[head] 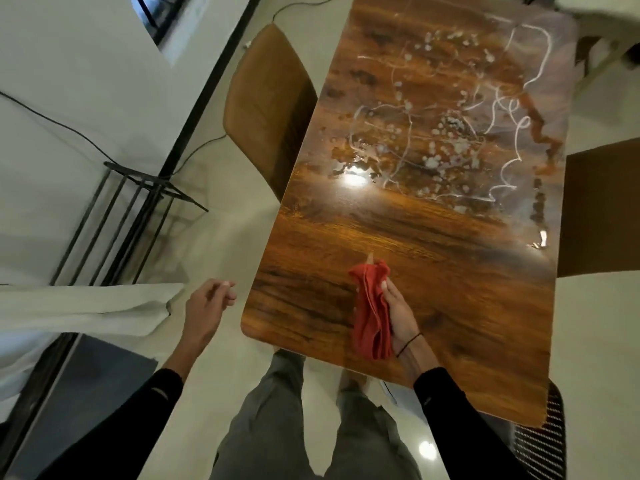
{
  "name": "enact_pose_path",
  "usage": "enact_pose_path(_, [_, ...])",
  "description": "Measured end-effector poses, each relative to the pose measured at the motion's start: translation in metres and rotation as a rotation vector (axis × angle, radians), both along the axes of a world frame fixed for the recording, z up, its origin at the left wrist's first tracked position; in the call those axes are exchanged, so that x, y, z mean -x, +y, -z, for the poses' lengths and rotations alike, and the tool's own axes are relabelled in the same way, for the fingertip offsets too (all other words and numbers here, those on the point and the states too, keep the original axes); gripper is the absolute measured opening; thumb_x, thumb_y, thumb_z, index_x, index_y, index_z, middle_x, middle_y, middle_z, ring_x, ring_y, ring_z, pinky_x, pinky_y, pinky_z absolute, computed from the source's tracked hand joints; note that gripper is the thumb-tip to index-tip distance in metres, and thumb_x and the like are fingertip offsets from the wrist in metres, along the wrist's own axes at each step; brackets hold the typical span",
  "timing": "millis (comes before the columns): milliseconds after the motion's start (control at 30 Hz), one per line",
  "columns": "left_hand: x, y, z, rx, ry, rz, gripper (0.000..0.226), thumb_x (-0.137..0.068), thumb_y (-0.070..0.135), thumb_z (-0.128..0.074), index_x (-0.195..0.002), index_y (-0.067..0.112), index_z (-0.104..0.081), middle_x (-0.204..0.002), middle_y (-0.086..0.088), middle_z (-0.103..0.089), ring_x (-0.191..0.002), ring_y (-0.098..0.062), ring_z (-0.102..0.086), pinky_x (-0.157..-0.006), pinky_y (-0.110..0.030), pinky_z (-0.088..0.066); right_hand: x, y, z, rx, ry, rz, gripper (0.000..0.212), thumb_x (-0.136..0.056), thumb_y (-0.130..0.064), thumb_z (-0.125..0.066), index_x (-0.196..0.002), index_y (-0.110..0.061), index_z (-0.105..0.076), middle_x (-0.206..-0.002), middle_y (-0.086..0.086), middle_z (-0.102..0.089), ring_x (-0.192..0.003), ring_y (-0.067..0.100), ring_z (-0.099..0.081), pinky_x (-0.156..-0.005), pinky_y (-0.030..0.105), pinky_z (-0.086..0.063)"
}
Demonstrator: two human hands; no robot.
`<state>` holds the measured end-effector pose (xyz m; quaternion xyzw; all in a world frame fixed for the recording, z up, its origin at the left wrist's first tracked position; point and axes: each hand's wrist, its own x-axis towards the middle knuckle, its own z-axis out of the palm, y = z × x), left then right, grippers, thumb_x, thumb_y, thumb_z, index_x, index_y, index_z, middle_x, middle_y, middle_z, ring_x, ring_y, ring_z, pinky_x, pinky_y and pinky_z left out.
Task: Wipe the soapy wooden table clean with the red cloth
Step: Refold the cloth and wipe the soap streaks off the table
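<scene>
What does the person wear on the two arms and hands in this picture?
Both arms have long black sleeves, ending partway up the forearm. The left hand is bare, with nothing on wrist or fingers. The right hand is bare too, but a thin dark band circles its wrist. No gloves, watch or rings are visible.

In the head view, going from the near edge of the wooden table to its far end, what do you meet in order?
Red cloth bunched in the right hand → bare dry stretch of glossy brown wooden table → bright lamp glare → white soap suds and wet streaks over the far half.
</scene>
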<state>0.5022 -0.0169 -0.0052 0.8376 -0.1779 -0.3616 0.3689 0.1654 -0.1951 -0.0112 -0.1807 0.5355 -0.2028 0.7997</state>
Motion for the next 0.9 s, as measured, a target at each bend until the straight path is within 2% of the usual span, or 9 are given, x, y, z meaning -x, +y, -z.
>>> enact_pose_path(33, [0.011, 0.011, -0.008, 0.003, -0.004, 0.008, 0.022, -0.113, 0.020, -0.056, -0.108, 0.024, -0.077, -0.090, -0.003, -0.078, -0.094, -0.028, -0.075, -0.095, -0.046, -0.063, 0.017, 0.001, -0.001, -0.059, -0.089, 0.078, 0.041, -0.115, -0.034, -0.052, -0.155, -0.028, -0.058, -0.123, 0.018, -0.077, -0.100, 0.032, -0.077, -0.100, 0.061, -0.060])
enact_pose_path(100, [0.038, 0.032, -0.021, 0.000, 0.001, 0.024, 0.022, -0.113, 0.017, -0.057, -0.107, 0.021, -0.077, -0.089, -0.001, -0.078, -0.095, -0.031, -0.075, -0.092, -0.043, -0.063, 0.047, 0.005, -0.006, -0.131, -0.201, 0.170, 0.042, -0.115, -0.034, -0.052, -0.156, -0.025, -0.057, -0.123, 0.022, -0.075, -0.102, 0.035, -0.076, -0.099, 0.065, -0.061])
enact_pose_path(233, [0.105, 0.064, -0.038, -0.009, 0.016, -0.011, 0.021, -0.112, 0.014, -0.058, -0.106, 0.013, -0.078, -0.088, -0.004, -0.079, -0.091, -0.033, -0.076, -0.090, -0.043, -0.063, 0.102, 0.018, -0.021, -0.173, -0.211, 0.131, 0.075, -0.111, -0.056, -0.045, -0.161, 0.000, -0.049, -0.118, 0.020, -0.073, -0.099, 0.032, -0.072, -0.088, 0.050, -0.067])
enact_pose_path(333, [0.166, 0.080, -0.052, 0.003, 0.032, -0.018, 0.022, -0.113, 0.014, -0.058, -0.107, 0.015, -0.078, -0.088, -0.006, -0.079, -0.089, -0.029, -0.075, -0.088, -0.040, -0.063, 0.143, 0.031, -0.036, -0.180, -0.261, 0.066, 0.087, -0.106, -0.059, -0.049, -0.161, 0.007, -0.043, -0.105, 0.018, -0.071, -0.081, 0.026, -0.072, -0.073, 0.038, -0.066])
enact_pose_path(433, [0.215, 0.093, -0.061, 0.006, 0.078, 0.038, 0.019, -0.111, 0.011, -0.061, -0.106, 0.013, -0.079, -0.088, -0.009, -0.078, -0.089, -0.029, -0.076, -0.082, -0.030, -0.063, 0.175, 0.048, -0.043, -0.182, -0.282, 0.079, 0.079, -0.110, -0.052, -0.047, -0.164, 0.006, -0.040, -0.106, 0.017, -0.070, -0.075, 0.021, -0.068, -0.061, 0.032, -0.062])
enact_pose_path(567, [0.257, 0.105, -0.069, 0.029, 0.104, 0.104, 0.017, -0.108, 0.007, -0.064, -0.102, 0.009, -0.080, -0.085, -0.009, -0.079, -0.084, -0.028, -0.075, -0.074, -0.019, -0.062, 0.209, 0.083, -0.052, -0.070, -0.210, 0.064, 0.071, -0.108, -0.040, -0.053, -0.164, 0.001, -0.040, -0.112, 0.020, -0.069, -0.070, 0.020, -0.065, -0.054, 0.030, -0.058])
enact_pose_path(667, [0.276, 0.110, -0.070, 0.061, 0.106, 0.108, 0.016, -0.108, 0.008, -0.065, -0.101, 0.008, -0.080, -0.084, -0.012, -0.079, -0.081, -0.024, -0.074, -0.074, -0.021, -0.062, 0.229, 0.112, -0.060, -0.024, -0.165, 0.073, 0.070, -0.107, -0.035, -0.054, -0.164, 0.003, -0.039, -0.108, 0.020, -0.068, -0.065, 0.020, -0.064, -0.050, 0.029, -0.057])
enact_pose_path(800, [0.300, 0.116, -0.072, 0.098, 0.105, 0.162, 0.015, -0.108, 0.012, -0.066, -0.103, 0.007, -0.080, -0.084, -0.012, -0.079, -0.080, -0.019, -0.075, -0.075, -0.021, -0.062, 0.249, 0.145, -0.071, 0.015, -0.116, 0.084, 0.066, -0.112, -0.034, -0.051, -0.161, 0.009, -0.040, -0.093, 0.017, -0.068, -0.061, 0.020, -0.062, -0.049, 0.028, -0.056])
enact_pose_path(900, [0.321, 0.127, -0.079, 0.126, 0.095, 0.195, 0.015, -0.108, 0.013, -0.066, -0.103, 0.009, -0.080, -0.084, -0.009, -0.080, -0.076, -0.008, -0.075, -0.073, -0.017, -0.060, 0.262, 0.166, -0.084, 0.030, -0.124, 0.127, 0.056, -0.116, -0.029, -0.047, -0.161, 0.006, -0.042, -0.096, 0.018, -0.067, -0.064, 0.020, -0.059, -0.048, 0.027, -0.054])
